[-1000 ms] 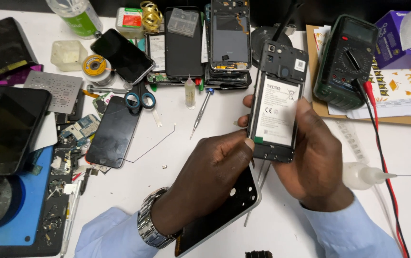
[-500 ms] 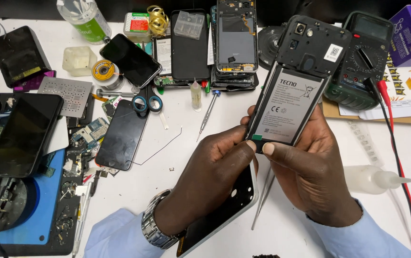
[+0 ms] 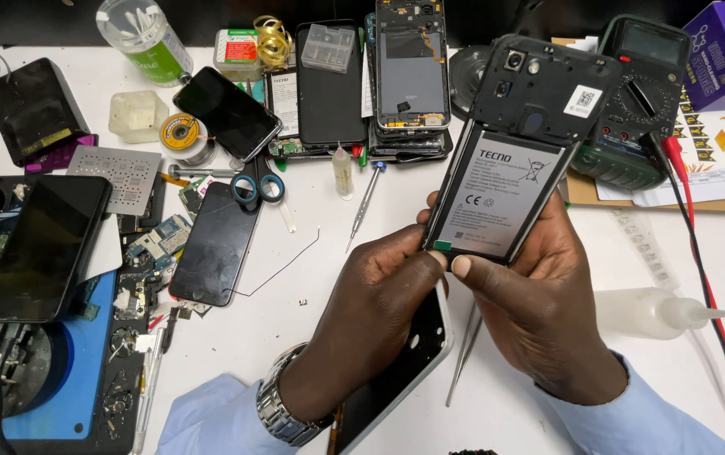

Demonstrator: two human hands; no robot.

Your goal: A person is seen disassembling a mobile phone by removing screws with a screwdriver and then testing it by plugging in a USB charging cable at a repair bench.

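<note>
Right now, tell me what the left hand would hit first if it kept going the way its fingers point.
The left hand points up and right, already touching the opened phone. Beyond that lies the multimeter, though depth is hard to judge.

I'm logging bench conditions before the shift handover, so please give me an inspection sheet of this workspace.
Surface: white table, crowded along the top and left.
Job's things: opened phone with its back off, battery showing, held tilted above the table; a back cover lies under the left wrist.
Clutter: several dismantled phones, scissors, screwdriver, tweezers, solder reel, squeeze bottle.
Hands: left hand and right hand both grip the phone's lower end.
Cables: red and black multimeter leads run down the right side.
Surroundings: multimeter, blue work mat.
</note>
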